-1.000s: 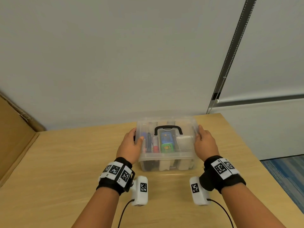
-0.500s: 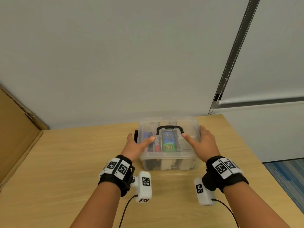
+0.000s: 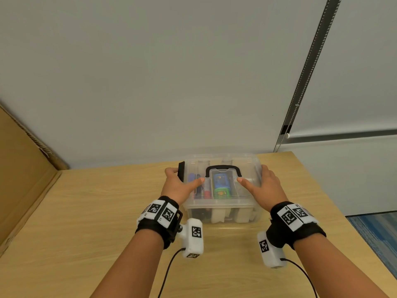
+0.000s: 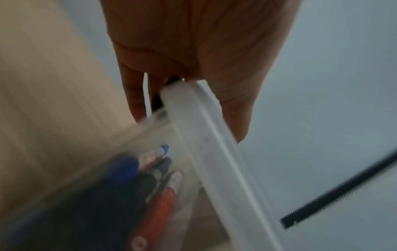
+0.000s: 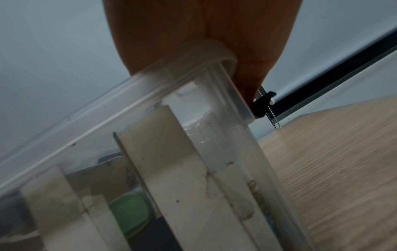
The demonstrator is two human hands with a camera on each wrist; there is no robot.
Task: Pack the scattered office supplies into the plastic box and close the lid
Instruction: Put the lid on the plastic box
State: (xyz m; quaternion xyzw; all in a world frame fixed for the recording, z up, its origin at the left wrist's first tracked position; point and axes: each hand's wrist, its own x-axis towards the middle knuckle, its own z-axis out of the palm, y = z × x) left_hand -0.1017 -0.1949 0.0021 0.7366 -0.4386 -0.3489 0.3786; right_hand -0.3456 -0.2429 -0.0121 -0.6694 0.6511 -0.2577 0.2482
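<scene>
box (image 3: 222, 208) between both hands, fingers (image 3: 171, 172) round its lid's side edges

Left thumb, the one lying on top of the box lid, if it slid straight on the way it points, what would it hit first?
Probably the black carry handle on the lid. The left hand has its thumb aimed toward the handle's near-left end, though the exact line is hard to judge.

Plastic box (image 3: 223, 209): one, with one lid (image 3: 242, 166), one black handle (image 3: 223, 168). Hands: two. Wrist cameras: two.
</scene>
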